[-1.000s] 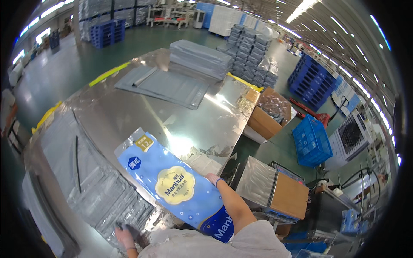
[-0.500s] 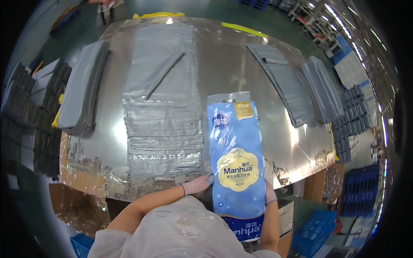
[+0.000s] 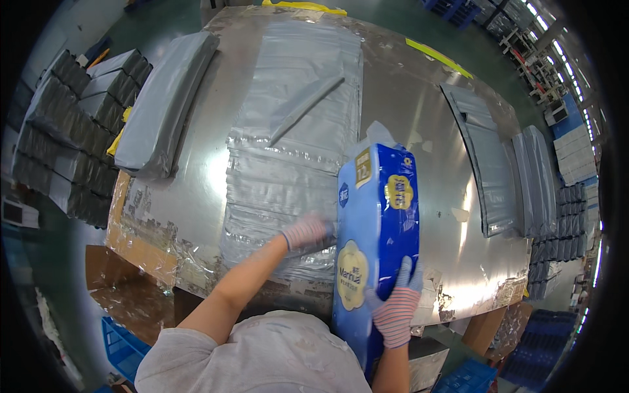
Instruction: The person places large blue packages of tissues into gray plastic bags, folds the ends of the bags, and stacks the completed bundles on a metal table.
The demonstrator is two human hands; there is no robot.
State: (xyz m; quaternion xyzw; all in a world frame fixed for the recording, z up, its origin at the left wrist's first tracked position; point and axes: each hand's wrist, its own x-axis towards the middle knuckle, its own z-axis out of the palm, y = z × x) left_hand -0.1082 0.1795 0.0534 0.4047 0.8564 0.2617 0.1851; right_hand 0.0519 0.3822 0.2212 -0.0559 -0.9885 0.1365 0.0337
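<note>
A long blue plastic-wrapped pack of toilet paper [image 3: 357,216] stands at the table's front edge, turned so its dark blue side faces right. My right hand [image 3: 396,304], in a striped glove, grips that side low down, with the thumb toward the front face and the fingers up along the side. To the pack's left, my gloved left hand [image 3: 306,232] is over the near end of a fanned layer of grey plastic mailing bags [image 3: 275,190]. Motion blurs its fingers, and a bag edge beneath it looks raised. One folded grey bag lies slanted across the layer.
Grey bag stacks lie on the metal table [image 3: 419,105]: a thick bundle [image 3: 164,105] at left, others [image 3: 485,157] at right. More bundles [image 3: 78,124] are piled beyond the left edge. A cardboard box [image 3: 124,295] and blue crates [image 3: 465,376] sit below the front.
The pack has turned from front face up to showing its dark blue side. My left hand has moved off the pack and forward onto the grey bags. My view has shifted left.
</note>
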